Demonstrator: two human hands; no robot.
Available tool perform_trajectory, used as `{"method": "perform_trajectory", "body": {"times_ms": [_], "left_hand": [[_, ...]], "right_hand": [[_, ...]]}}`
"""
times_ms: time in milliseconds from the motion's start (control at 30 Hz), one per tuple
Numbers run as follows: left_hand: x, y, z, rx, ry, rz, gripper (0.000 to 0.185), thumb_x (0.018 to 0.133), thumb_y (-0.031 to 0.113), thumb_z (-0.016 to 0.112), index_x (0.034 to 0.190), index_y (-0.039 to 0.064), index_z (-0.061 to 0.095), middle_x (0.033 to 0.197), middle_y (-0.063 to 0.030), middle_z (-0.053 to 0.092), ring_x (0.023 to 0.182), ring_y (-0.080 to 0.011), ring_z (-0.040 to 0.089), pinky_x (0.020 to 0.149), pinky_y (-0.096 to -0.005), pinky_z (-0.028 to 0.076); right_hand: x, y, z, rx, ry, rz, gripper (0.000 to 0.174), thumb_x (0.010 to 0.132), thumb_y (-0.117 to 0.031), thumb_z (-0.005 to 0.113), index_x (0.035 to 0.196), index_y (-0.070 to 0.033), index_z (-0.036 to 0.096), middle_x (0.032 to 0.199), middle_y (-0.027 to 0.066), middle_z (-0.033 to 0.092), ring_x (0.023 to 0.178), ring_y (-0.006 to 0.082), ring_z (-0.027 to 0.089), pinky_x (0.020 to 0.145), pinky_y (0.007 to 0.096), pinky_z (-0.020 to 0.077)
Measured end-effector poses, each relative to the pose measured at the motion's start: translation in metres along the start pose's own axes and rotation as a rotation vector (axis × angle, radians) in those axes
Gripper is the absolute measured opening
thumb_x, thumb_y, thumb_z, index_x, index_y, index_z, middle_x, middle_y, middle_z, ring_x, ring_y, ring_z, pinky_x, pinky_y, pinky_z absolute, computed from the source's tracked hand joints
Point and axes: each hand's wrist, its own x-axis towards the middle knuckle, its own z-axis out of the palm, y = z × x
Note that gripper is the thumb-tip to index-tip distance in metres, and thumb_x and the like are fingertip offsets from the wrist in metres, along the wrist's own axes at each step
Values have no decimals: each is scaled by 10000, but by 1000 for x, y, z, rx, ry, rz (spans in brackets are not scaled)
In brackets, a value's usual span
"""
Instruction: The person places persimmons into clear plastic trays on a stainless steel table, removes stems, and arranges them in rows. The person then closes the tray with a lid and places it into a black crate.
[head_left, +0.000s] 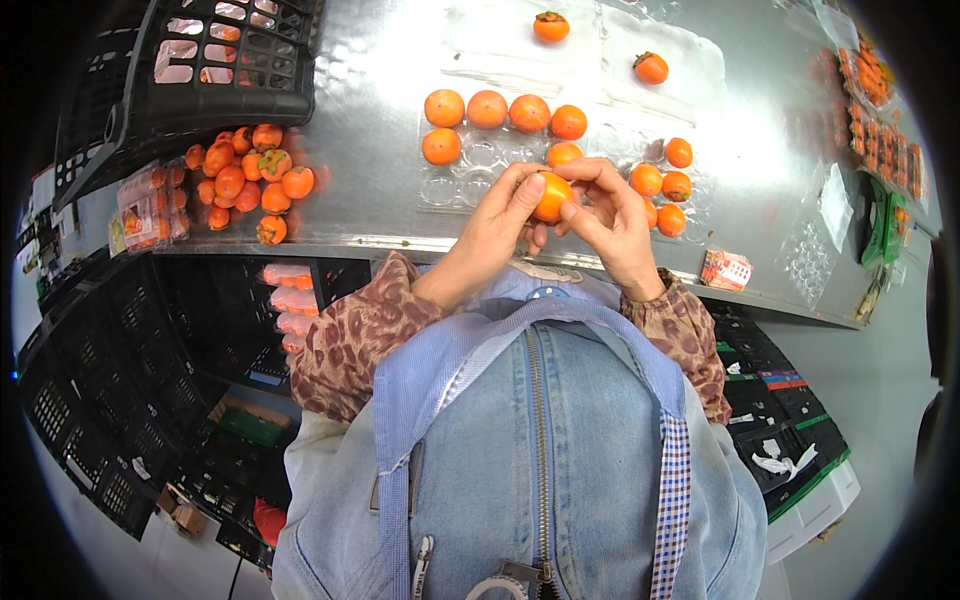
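Observation:
Between my two hands, above the front of the steel table (367, 172), is an orange persimmon (553, 197). My left hand (504, 210) grips it from the left with thumb and fingers. The thumb and fingertips of my right hand (613, 225) press on its other side. Beneath and behind them lies a clear plastic tray (480, 155) with round wells; persimmons (487, 110) fill its back row, and several front wells are bare. Part of this tray is hidden by my hands. To the right, a second clear tray (701, 199) holds several smaller-looking persimmons (646, 180).
Loose persimmons (247, 180) are heaped at the left, beside packed clear boxes (150, 210) and a tilted black crate (217, 101). Two persimmons (551, 28) sit at the back. A stack of printed labels (726, 270) lies near the front edge. Black crates (105, 360) stand below.

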Motion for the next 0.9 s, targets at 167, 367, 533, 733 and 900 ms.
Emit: {"method": "perform_trajectory", "body": {"times_ms": [167, 367, 533, 733, 900], "left_hand": [[-1, 1, 0, 41, 10, 1, 433, 1066, 395, 356, 1294, 41, 458, 968, -61, 580, 721, -92, 530, 624, -229, 463], [0, 1, 1, 134, 9, 48, 433, 1064, 390, 370, 1300, 37, 454, 967, -59, 579, 722, -95, 530, 625, -233, 464], [-1, 2, 4, -10, -31, -43, 487, 1064, 435, 317, 1268, 30, 494, 930, -55, 579, 709, -97, 522, 617, -235, 458], [2, 5, -3, -263, -196, -121, 620, 1055, 516, 196, 1159, 23, 558, 872, -77, 595, 654, -101, 492, 580, -243, 438], [3, 2, -2, -298, -166, -123, 607, 1051, 522, 236, 1077, 10, 562, 852, -98, 614, 630, -108, 513, 570, -237, 447]], "right_hand": [[0, -2, 2, 16, 10, 18, 318, 893, -10, 637, 1197, 26, 555, 1154, 70, 529, 978, 118, 564, 764, 243, 526], [1, -5, 10, 100, 57, 49, 290, 879, -2, 666, 1152, 18, 570, 1024, 66, 587, 833, 103, 589, 749, 240, 526], [1, -6, 7, 141, 71, 87, 226, 938, -109, 644, 1125, 6, 590, 900, 55, 619, 645, 89, 571, 580, 228, 492], [0, -7, 1, 251, 71, 91, 302, 996, -283, 566, 1084, 1, 617, 912, 52, 634, 660, 80, 556, 576, 221, 467], [0, -5, 1, 238, 70, 121, 305, 998, -284, 565, 1090, 3, 615, 924, 54, 635, 672, 88, 566, 605, 234, 477]]}}
